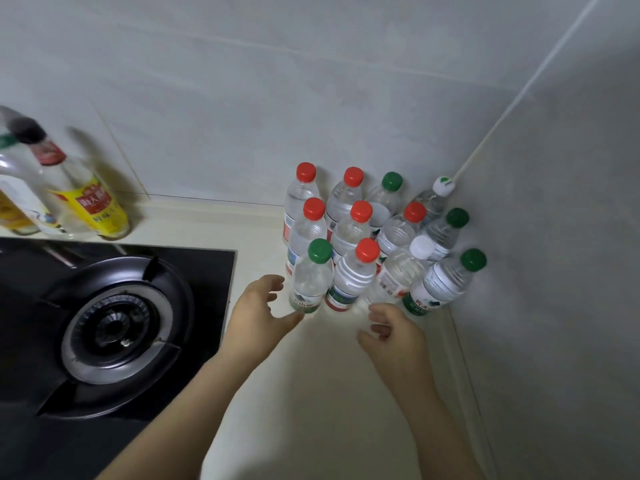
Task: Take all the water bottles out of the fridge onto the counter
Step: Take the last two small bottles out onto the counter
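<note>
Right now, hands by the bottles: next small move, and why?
Probably draw both hands straight back, clear of the front row: left hand and right hand are open, holding nothing, and the bottles stand upright on the counter.

Your left forearm (180,393) and right forearm (433,420) are bare. They come up from the lower edge and angle toward each other. Your left grip (258,306) is spread wide, with its fingers (273,282) and thumb parted in a broad C that faces right. Your right grip (394,336) hangs palm down with its fingers loosely curled, holding nothing. The left thumb tip may be touching something, but the view is too soft to tell.
</note>
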Demonstrator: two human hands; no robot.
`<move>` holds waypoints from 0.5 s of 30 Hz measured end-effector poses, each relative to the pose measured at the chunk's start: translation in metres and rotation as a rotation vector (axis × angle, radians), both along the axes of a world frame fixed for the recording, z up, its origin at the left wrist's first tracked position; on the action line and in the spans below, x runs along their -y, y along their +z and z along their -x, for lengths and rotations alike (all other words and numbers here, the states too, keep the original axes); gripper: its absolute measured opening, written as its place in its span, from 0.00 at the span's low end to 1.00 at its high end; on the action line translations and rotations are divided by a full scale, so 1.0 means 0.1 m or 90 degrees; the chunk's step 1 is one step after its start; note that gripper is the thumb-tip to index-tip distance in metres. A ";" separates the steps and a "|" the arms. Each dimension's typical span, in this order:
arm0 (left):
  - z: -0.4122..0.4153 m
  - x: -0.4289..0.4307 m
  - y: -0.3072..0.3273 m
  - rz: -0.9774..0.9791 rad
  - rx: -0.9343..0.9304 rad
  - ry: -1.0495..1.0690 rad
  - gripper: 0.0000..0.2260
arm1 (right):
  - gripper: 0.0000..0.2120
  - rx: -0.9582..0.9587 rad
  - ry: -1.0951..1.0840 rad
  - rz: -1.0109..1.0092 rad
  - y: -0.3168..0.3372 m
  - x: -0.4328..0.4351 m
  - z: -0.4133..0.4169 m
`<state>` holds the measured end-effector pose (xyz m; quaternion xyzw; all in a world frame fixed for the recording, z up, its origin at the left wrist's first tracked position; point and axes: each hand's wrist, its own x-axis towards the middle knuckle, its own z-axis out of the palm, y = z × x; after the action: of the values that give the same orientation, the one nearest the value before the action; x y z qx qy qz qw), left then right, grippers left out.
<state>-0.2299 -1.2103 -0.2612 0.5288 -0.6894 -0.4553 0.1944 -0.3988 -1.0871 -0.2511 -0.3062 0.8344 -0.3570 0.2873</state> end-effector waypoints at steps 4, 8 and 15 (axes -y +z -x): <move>-0.22 -0.04 0.31 0.048 -0.017 -0.043 0.23 | 0.18 -0.039 0.045 0.032 0.28 0.01 -0.10; -0.44 -0.10 0.67 0.120 -0.033 -0.071 0.22 | 0.17 -0.083 0.096 0.072 0.67 0.00 -0.24; -0.91 -0.28 1.24 0.264 -0.053 -0.056 0.21 | 0.16 -0.182 0.226 0.122 1.39 -0.08 -0.57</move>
<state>-0.1387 -1.1825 -0.1374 0.4271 -0.7822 -0.3332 0.3076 -0.3414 -1.0787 -0.1120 -0.5212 0.7621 -0.3316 0.1940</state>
